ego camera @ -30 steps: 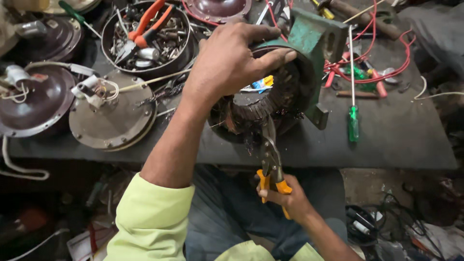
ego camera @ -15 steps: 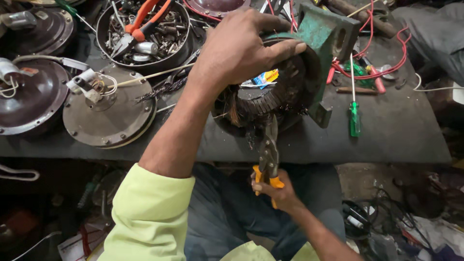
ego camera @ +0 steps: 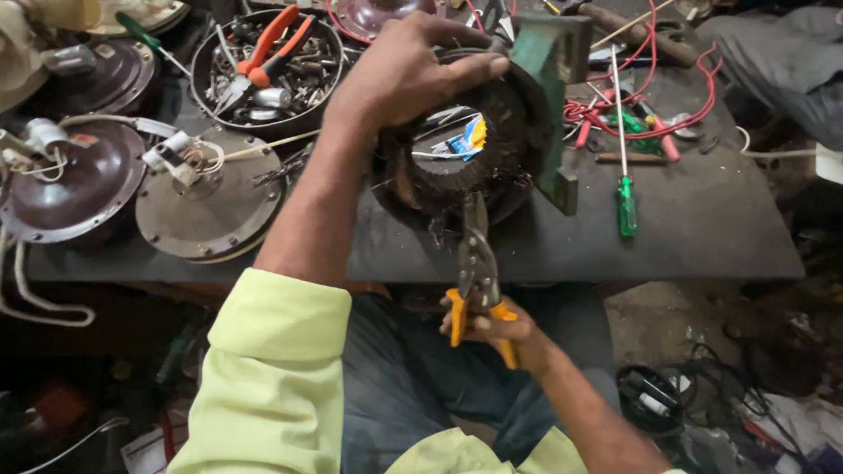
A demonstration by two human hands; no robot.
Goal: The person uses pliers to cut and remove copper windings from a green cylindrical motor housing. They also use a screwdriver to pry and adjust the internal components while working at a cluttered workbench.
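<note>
Your pliers [ego camera: 477,279] have dull grey metal jaws and glossy orange plastic handles. The stator ring [ego camera: 457,158] shows rough, dark copper windings. The workbench [ego camera: 702,219] is matt, scuffed grey. The screwdriver [ego camera: 625,204] has a translucent green plastic handle.

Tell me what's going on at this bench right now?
A person in a yellow-green sleeve works on a round wound motor core standing on edge on a dark workbench. The left hand grips the top of the core. The right hand holds orange-handled pliers with the nose at the core's lower windings. Beside it lie a green-handled screwdriver, red wires, a bowl of tools and round fan motor housings.
</note>
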